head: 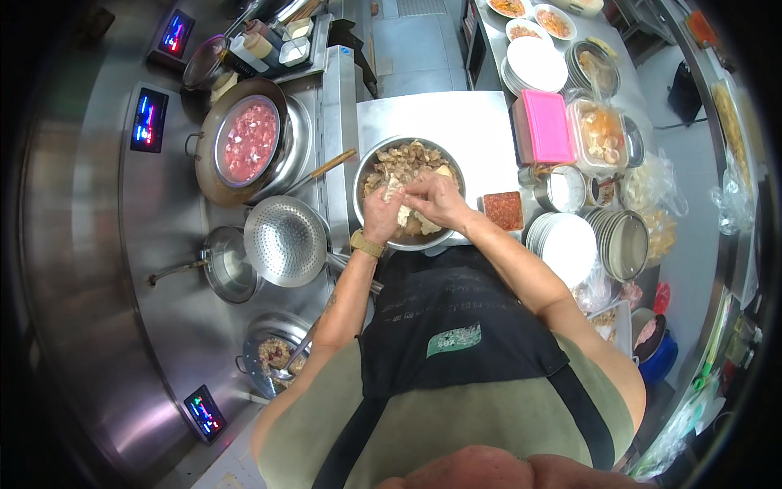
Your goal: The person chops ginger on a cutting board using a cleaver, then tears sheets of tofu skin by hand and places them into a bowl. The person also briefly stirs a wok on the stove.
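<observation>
A large stainless-steel bowl (361, 164) stands on the steel counter before me. Brownish pieces of food (406, 158), perhaps mushroom or cooked meat, fill its far side. Nearer to me lie paler chunks (427, 225) in the same bowl. Over its middle, my left hand (383, 213) grips a pale, ragged piece of food (393, 185). My right hand (437, 197) meets it there, its thumb and fingertips pinching at the same piece. Both hands partly cover the bowl's contents. A watch (367, 244) is on my left wrist.
Left are a wok (208, 168) bearing a basin of reddish raw meat (250, 142), a perforated strainer (286, 241) and a wooden-handled utensil (333, 164). To the right stand a container of red chopped sauce (503, 211), a pink-lidded box (548, 126) and stacked plates (562, 249).
</observation>
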Demonstrator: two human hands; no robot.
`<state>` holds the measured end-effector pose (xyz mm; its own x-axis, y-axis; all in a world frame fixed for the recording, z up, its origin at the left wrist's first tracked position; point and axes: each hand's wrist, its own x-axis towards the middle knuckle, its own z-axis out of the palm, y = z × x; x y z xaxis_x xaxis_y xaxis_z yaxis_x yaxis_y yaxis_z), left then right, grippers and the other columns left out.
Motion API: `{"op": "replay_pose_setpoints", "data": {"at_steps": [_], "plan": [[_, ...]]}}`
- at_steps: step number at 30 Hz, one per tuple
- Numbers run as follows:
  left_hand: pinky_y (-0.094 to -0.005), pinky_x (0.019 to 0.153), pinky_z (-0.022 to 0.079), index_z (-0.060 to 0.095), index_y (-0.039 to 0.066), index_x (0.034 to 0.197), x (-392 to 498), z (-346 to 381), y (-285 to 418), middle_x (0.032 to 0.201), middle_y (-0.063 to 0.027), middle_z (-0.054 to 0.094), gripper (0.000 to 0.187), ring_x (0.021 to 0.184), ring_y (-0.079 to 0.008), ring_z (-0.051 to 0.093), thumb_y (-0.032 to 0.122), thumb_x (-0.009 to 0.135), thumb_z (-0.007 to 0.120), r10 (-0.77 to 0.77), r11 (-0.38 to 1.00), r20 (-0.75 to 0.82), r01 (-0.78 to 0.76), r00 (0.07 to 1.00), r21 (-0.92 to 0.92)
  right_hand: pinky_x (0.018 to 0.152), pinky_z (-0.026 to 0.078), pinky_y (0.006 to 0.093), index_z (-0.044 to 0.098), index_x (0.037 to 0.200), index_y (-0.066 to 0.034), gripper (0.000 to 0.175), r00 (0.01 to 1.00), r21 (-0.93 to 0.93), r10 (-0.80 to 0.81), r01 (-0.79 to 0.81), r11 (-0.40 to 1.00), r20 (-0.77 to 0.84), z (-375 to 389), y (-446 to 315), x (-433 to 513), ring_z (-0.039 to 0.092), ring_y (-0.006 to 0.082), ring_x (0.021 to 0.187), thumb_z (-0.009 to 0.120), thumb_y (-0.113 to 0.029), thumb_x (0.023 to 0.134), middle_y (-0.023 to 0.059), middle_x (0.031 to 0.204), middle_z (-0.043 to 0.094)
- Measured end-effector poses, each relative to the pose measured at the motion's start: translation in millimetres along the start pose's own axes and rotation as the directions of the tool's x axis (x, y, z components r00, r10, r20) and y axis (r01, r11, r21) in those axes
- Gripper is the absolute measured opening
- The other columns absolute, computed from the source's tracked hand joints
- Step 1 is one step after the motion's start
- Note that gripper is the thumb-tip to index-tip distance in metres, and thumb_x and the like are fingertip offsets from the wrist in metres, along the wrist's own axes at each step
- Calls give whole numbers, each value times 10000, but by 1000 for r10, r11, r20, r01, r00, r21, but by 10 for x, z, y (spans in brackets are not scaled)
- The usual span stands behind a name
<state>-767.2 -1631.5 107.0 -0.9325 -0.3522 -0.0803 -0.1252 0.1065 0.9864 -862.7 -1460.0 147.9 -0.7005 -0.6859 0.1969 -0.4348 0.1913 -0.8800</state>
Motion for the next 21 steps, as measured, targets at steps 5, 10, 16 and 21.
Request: {"op": "replay_pose_setpoints", "data": {"at_steps": [5,10,16,21], "plan": [[-313,736,539,732,-27,1054,-14,-46,87,884,-65,737,262,804,-127,653,230,1062,681,-49,995,33,46,998,90,717,541,434,771,932,8,96,994,-64,-9,2,998,-111,235,13,-94,670,336,768,735,-81,922,171,854,696],[-296,858,551,695,-36,1188,-20,-127,112,1019,-54,728,247,913,-121,666,133,1018,634,-82,994,178,93,981,-58,725,554,439,721,873,12,100,973,-90,-57,37,995,-224,272,86,-46,691,346,796,705,-63,937,179,882,712],[-341,840,563,720,-50,1177,-22,-152,69,998,-96,773,293,913,-156,698,100,941,630,-73,994,95,81,993,-78,787,573,317,782,1160,13,253,895,281,445,-438,854,44,56,104,-9,740,201,875,766,-157,975,138,1020,772],[-350,807,557,725,-41,1141,-42,-124,76,967,-104,767,265,876,-150,689,117,951,630,-41,999,42,42,998,-7,759,582,342,806,1097,4,220,967,157,254,-253,955,14,58,48,-94,738,216,839,818,-115,912,119,952,765]]}}
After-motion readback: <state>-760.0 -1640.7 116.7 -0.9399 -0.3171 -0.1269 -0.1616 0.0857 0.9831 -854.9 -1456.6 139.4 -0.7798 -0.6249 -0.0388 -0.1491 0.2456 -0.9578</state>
